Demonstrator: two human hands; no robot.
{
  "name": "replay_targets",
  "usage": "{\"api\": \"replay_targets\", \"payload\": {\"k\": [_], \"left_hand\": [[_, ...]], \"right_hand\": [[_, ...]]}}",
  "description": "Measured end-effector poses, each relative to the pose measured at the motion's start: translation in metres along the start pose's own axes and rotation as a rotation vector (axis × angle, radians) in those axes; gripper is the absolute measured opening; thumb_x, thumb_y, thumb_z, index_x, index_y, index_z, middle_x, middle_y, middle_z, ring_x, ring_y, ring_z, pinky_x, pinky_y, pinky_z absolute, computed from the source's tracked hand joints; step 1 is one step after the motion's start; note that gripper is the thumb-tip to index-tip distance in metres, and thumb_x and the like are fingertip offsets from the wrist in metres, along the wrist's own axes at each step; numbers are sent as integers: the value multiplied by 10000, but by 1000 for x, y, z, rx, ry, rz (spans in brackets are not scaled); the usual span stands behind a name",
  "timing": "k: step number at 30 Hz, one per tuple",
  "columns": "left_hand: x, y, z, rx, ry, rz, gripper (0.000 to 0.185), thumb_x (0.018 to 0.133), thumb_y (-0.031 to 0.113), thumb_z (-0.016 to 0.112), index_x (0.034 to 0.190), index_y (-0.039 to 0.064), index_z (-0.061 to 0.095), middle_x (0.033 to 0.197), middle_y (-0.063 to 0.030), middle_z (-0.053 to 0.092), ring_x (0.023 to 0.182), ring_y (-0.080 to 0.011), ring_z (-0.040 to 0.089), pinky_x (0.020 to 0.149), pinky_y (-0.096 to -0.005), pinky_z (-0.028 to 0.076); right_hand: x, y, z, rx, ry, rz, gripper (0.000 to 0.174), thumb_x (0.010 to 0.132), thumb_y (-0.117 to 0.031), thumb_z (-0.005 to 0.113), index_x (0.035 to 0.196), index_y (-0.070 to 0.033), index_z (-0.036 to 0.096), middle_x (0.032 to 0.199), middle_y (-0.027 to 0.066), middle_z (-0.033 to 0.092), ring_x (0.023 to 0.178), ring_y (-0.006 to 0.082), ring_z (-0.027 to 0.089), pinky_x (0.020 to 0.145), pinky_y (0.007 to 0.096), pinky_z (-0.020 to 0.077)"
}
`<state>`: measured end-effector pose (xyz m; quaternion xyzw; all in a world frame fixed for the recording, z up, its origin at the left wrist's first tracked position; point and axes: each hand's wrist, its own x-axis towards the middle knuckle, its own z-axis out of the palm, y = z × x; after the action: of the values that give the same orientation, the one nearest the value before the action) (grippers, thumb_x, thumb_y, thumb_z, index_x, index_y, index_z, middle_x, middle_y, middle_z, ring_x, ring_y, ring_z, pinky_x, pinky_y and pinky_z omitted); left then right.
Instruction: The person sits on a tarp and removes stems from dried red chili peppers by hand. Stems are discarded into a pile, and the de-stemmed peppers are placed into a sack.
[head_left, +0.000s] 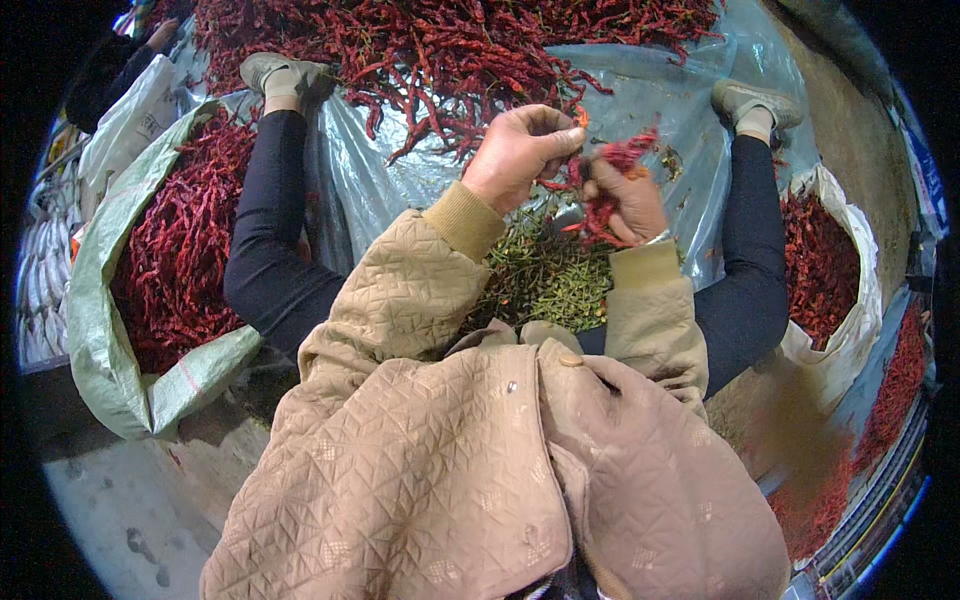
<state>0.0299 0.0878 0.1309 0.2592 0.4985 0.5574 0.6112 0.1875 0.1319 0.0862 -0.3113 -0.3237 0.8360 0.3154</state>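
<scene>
My left hand (525, 154) pinches an orange-red dried chilli pepper (581, 116) between thumb and forefinger. Just right of it, my right hand (626, 199) is closed on a small bunch of dried red chillies (630, 152) that stick out above and below the fingers; that bunch is partly blurred. Beneath both hands, between my legs, lies a heap of green chilli stems (562, 285). Beyond the hands a large pile of dried red chillies (465, 52) spreads over a bluish plastic sheet (645, 90).
An open green woven sack (101, 300) of dried chillies stands at left, a white sack (862, 255) of them at right. More chillies (892, 397) lie at the far right. Another person's arm (146, 56) shows at upper left, near a white bag (127, 120).
</scene>
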Motion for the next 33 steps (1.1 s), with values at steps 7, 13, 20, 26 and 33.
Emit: {"api": "replay_targets", "payload": {"k": [7, 13, 20, 26, 33], "left_hand": [[-14, -9, 2, 105, 96, 175, 134, 749, 54, 628, 850, 2, 556, 717, -23, 565, 602, -72, 524, 505, -200, 426], [-17, -10, -4, 96, 160, 111, 115, 734, 48, 638, 808, 12, 558, 677, -10, 556, 551, -68, 497, 476, -195, 398], [-21, -23, -7, 306, 205, 233, 192, 770, 125, 622, 882, -21, 568, 752, -30, 572, 635, -77, 516, 558, -203, 428], [-39, -41, -9, 607, 151, 297, 156, 743, 121, 623, 805, -16, 580, 679, -83, 587, 596, -111, 537, 546, -253, 429], [-51, -39, -19, 1108, -206, 799, 71, 647, 73, 587, 699, 52, 544, 624, -105, 491, 619, -280, 488, 572, -382, 401]], "right_hand": [[-5, 10, 16, 31, -91, -25, 227, 741, -30, 618, 961, -24, 564, 859, 37, 609, 765, 135, 570, 684, 262, 449], [-7, 8, 16, 111, -145, 19, 154, 747, -42, 620, 891, -25, 568, 755, 30, 592, 642, 122, 553, 594, 251, 443], [-2, 15, 18, -18, 9, -77, 66, 746, -66, 631, 779, -30, 586, 662, 19, 572, 559, 111, 522, 516, 231, 413], [-4, 19, 18, -51, 9, -112, 38, 768, -62, 598, 783, -30, 588, 675, 33, 579, 563, 111, 512, 528, 246, 402], [-11, 15, 14, 192, -1, 173, 63, 769, -47, 588, 820, -11, 580, 676, 35, 567, 553, 120, 499, 524, 258, 398]]}}
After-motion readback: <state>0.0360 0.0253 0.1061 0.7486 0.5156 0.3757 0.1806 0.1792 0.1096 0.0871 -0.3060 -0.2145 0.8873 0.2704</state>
